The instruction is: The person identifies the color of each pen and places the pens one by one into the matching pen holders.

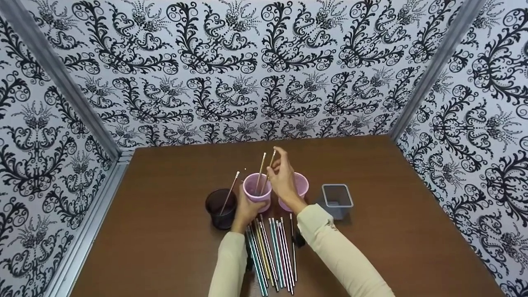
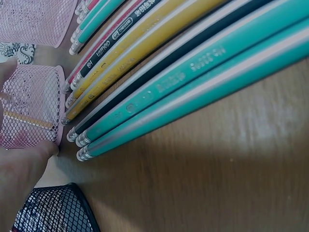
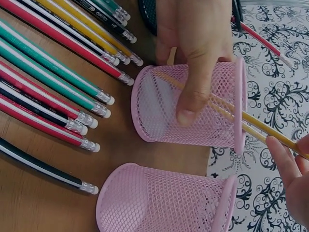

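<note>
My left hand (image 1: 246, 209) grips a pink mesh pencil cup (image 3: 157, 128), its thumb along the near side. Two yellow pencils lean inside that cup with their eraser ends up. Above the rim, my right hand (image 1: 284, 178) pinches one yellow pencil (image 3: 273, 130) between thumb and fingers; the other yellow pencil (image 1: 262, 167) stands beside it, its lower end inside the mesh. To the right, partly behind my right hand, is a second pink mesh cup (image 3: 128, 198). A black mesh cup (image 1: 216, 219) stands left of my left hand, holding one red pencil (image 1: 231, 189).
Between my forearms, striped pencils (image 2: 159, 92) in green, yellow, red and black lie in a row, erasers towards the cups. A clear square container (image 1: 339, 209) stands on the right of the brown table (image 1: 165, 247). Patterned walls (image 1: 231, 82) close the back and sides.
</note>
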### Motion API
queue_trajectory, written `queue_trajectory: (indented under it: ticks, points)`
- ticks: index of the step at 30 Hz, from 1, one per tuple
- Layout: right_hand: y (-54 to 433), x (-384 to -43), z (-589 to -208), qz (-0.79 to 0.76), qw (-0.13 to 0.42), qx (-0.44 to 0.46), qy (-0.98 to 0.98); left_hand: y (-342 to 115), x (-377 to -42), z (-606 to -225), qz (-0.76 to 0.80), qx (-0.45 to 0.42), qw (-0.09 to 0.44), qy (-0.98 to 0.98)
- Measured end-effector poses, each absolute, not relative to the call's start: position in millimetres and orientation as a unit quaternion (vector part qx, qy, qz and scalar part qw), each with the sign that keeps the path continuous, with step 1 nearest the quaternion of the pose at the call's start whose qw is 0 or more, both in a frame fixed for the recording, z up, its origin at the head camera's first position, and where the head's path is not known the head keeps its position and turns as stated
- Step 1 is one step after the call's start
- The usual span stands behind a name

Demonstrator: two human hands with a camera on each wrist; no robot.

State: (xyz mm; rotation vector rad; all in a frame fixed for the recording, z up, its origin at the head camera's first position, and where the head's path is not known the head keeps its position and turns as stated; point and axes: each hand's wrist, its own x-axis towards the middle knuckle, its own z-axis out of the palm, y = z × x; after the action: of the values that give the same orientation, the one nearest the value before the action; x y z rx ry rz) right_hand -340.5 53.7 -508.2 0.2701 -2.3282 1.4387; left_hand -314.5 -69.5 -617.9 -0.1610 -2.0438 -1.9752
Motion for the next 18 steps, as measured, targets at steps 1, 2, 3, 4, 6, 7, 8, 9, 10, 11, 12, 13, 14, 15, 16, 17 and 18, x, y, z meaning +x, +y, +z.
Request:
queue_trajectory:
  ticks: [1,2,3,4,6,7,8,9,10,11,12,13,14,15,16,17,18]
  points:
    - [53.2,-340.8,-509.1,0.51,0.193,0.099,-0.833,-69.7,-314.7,-617.9,-0.686,-0.058,0.15,-0.709]
    - [52.7,-341.2,-510.1,0.507,0.191,0.102,-0.834,-69.9,-314.9,-617.9,-0.688,-0.06,0.151,-0.707]
    - [52.2,-341.5,-511.0,0.506,0.189,0.105,-0.835,-70.0,-315.0,-618.0,-0.688,-0.061,0.153,-0.707]
    - [51.9,-341.8,-512.0,0.505,0.186,0.107,-0.836,-70.0,-315.1,-618.1,-0.689,-0.061,0.153,-0.706]
    - [51.4,-342.3,-514.2,0.509,0.18,0.107,-0.835,-70.0,-315.5,-618.6,-0.691,-0.06,0.152,-0.704]
    - [51.2,-342.4,-515.6,0.514,0.176,0.105,-0.833,-70.0,-315.6,-618.7,-0.691,-0.059,0.151,-0.705]
    - [51.1,-342.4,-516.6,0.518,0.171,0.102,-0.832,-69.9,-315.5,-618.7,-0.689,-0.057,0.15,-0.706]
    - [51.0,-342.4,-517.8,0.522,0.166,0.099,-0.83,-69.9,-315.3,-618.9,-0.687,-0.056,0.151,-0.708]
    - [51.0,-342.4,-518.9,0.525,0.161,0.096,-0.83,-70.0,-315.0,-618.9,-0.687,-0.055,0.151,-0.708]
    - [51.0,-342.6,-520.4,0.527,0.157,0.094,-0.83,-70.0,-314.7,-618.9,-0.687,-0.054,0.153,-0.709]
    - [51.0,-342.7,-521.4,0.526,0.155,0.091,-0.831,-70.1,-314.4,-618.8,-0.685,-0.053,0.154,-0.71]
    - [51.1,-342.8,-522.8,0.528,0.151,0.091,-0.831,-70.0,-314.1,-618.8,-0.682,-0.051,0.155,-0.712]
    - [51.2,-342.7,-523.4,0.529,0.147,0.088,-0.831,-70.0,-313.8,-618.6,-0.681,-0.049,0.155,-0.714]
    - [51.4,-342.6,-524.1,0.528,0.143,0.086,-0.833,-69.8,-313.7,-618.6,-0.681,-0.049,0.156,-0.714]
    - [51.5,-342.4,-524.6,0.527,0.14,0.083,-0.834,-69.5,-313.8,-618.2,-0.68,-0.048,0.155,-0.715]
    - [51.6,-342.2,-524.9,0.525,0.137,0.079,-0.836,-69.1,-314.0,-618.0,-0.681,-0.047,0.154,-0.715]
    - [51.9,-341.8,-524.6,0.525,0.133,0.075,-0.838,-68.7,-314.3,-617.7,-0.68,-0.047,0.153,-0.715]
